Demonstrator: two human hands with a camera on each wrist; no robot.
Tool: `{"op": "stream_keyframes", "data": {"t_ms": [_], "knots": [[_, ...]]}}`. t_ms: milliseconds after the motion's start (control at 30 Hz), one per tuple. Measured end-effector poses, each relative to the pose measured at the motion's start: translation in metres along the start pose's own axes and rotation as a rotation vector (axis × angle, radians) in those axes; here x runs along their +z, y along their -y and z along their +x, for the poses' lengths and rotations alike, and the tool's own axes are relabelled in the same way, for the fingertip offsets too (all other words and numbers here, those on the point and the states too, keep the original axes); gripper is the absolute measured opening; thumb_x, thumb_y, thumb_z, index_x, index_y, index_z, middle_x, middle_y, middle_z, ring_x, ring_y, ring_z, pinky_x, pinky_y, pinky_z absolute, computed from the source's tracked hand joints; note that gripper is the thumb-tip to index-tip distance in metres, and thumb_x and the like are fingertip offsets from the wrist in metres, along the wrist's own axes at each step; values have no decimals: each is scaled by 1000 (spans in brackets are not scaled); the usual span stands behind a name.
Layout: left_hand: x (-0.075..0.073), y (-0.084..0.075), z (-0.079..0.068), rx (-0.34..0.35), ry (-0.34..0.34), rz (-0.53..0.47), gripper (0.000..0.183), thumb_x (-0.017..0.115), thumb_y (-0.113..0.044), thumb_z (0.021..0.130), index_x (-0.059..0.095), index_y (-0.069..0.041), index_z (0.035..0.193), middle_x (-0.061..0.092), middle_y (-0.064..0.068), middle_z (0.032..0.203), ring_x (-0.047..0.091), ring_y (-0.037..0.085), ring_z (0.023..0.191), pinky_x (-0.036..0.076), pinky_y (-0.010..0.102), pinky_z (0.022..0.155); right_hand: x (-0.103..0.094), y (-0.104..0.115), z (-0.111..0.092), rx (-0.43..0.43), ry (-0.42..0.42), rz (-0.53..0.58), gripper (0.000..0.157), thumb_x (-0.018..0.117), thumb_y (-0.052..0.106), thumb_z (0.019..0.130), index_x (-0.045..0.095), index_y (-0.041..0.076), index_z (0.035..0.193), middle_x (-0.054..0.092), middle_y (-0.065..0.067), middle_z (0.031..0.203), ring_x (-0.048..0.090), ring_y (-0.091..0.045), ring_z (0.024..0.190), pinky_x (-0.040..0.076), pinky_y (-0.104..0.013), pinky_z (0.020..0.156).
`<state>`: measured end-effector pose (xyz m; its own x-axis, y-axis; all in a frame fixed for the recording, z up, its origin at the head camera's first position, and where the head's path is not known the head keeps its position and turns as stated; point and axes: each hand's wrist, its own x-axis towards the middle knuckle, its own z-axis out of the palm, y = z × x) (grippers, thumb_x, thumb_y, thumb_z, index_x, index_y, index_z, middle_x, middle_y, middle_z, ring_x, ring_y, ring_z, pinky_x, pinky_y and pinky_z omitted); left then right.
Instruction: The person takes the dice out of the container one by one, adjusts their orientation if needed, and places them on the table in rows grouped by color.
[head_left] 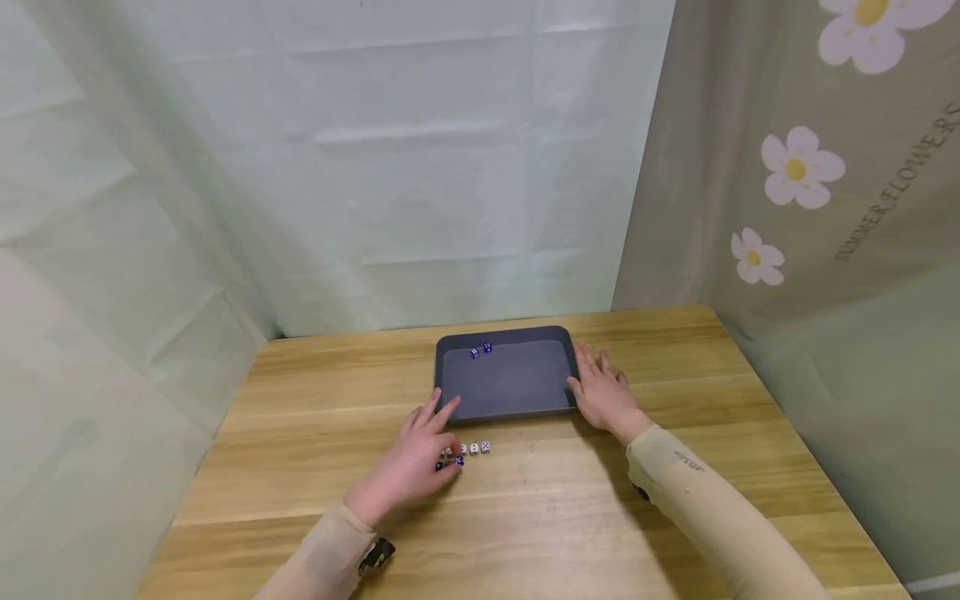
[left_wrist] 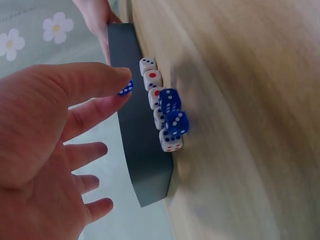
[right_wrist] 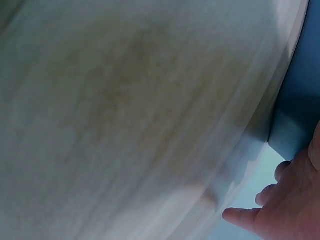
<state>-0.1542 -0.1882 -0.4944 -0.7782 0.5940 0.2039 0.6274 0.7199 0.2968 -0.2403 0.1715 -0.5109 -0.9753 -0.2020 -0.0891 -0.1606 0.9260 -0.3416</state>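
My left hand pinches a blue die with white pips between thumb and index finger; its other fingers are spread. That die is held above the table, near a row of several white dice along the tray's near side. Two more blue dice, one beside the other, are by the row on the side away from the tray. The dark grey tray has two blue dice, one near another, toward its back left. My right hand rests with extended fingers against the tray's right side.
The wooden table extends around the tray, which stands near its back edge. Pale cloth hangs behind the table and at the left. A curtain with white flowers hangs at the right.
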Motion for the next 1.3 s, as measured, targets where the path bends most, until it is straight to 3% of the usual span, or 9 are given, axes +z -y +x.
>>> {"op": "stream_keyframes", "data": {"t_ms": [267,567,767,1000,1300], "knots": [[8,-3,-1,-16,42,61,15,88,-24,88,73,-24,87,39,21,168,17,52,159,25,71,121,1,-1,0,-3,5,11,69,31,37,118,-1,8,172,2,-12,180,0,-46,162,14,-78,120],[10,-9,3,17,38,175,17,88,-23,87,72,-24,83,41,19,167,18,51,160,25,71,122,-2,-1,2,-12,-12,12,69,32,36,118,1,7,172,3,-13,180,0,-47,162,15,-77,120],[14,-11,4,8,76,193,15,87,-23,88,72,-24,83,39,18,169,12,47,162,23,70,123,-1,-1,1,-8,-1,12,69,32,35,118,-1,7,171,3,-14,180,0,-46,162,15,-77,121],[16,-11,5,25,50,213,17,86,-19,88,71,-22,81,41,19,167,14,49,161,24,71,122,-1,0,1,-6,-7,17,70,32,35,117,-2,8,171,4,-14,179,1,-47,162,15,-77,121],[15,-12,5,12,63,257,16,87,-20,87,72,-19,80,43,19,166,16,50,160,24,70,123,1,-2,1,-2,-5,24,69,33,35,117,0,8,172,3,-13,180,0,-46,162,15,-76,121]]}}
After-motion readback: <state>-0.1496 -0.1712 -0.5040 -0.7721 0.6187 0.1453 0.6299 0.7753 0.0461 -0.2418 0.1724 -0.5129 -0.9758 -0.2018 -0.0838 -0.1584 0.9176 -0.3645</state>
